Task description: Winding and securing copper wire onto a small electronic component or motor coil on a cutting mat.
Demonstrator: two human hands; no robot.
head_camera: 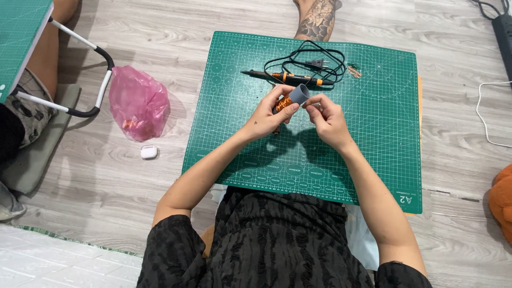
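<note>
Above the middle of a green cutting mat (373,138) my two hands meet. My left hand (265,114) grips a small spool wound with copper-coloured wire (284,103), which has a grey cylindrical end (299,94). My right hand (326,118) pinches at the grey end with fingertips, holding something too thin to make out. Just beyond the hands lies a black and orange soldering iron (285,78) with its black cord (314,58) coiled beside it.
A pink plastic bag (137,102) and a small white case (149,152) lie on the wooden floor to the left. Another person's leg and a white-framed stand (80,74) sit far left. A tattooed foot (317,18) rests beyond the mat. Cables (490,112) run at the right.
</note>
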